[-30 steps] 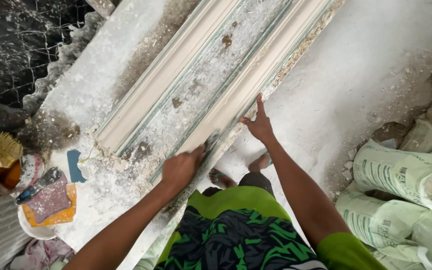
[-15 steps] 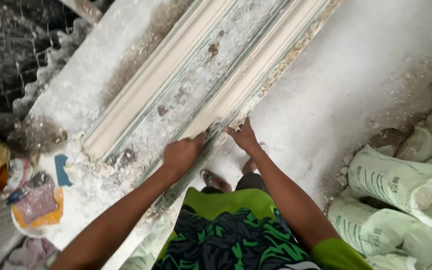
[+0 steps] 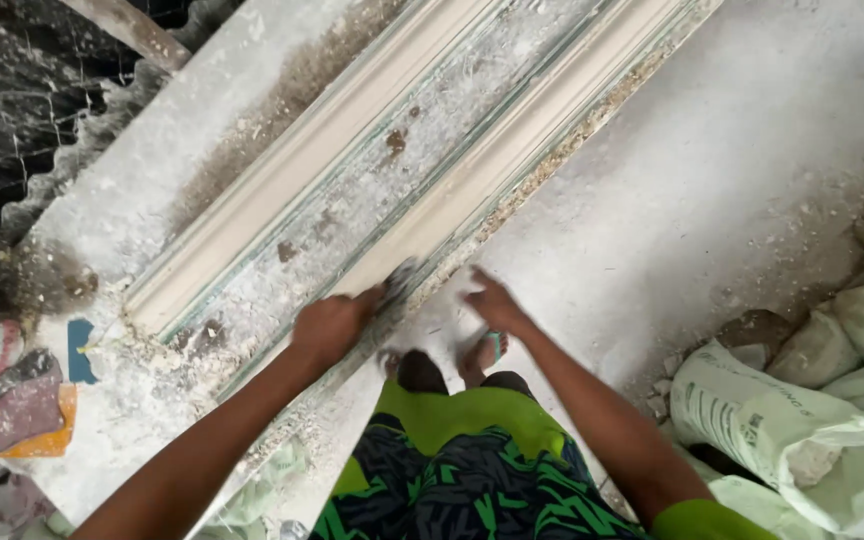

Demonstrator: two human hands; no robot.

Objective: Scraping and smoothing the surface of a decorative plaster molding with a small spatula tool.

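A long pale plaster moulding (image 3: 402, 170) lies slantwise on a dusty white bench (image 3: 122, 220), with a speckled channel between two raised ribs. My left hand (image 3: 327, 325) is closed around a small dark scraper (image 3: 399, 280), blurred, with its blade against the near rib's lower edge. My right hand (image 3: 492, 300) hovers just off that edge to the right, fingers apart and holding nothing. It is blurred by motion. Plaster crumbs line the rib's edge.
Pale filled sacks (image 3: 782, 420) are piled at the right on the dusty floor (image 3: 752, 180). A blue piece (image 3: 80, 350) and a pink cloth on an orange bowl (image 3: 27, 410) sit at the bench's left end. Wire mesh (image 3: 12, 120) lies beyond. My sandalled feet (image 3: 482, 355) stand below.
Both hands have slid down the near rib toward me. My right hand, which rested on the rib's edge, now hangs off it. The scraper has moved with my left hand.
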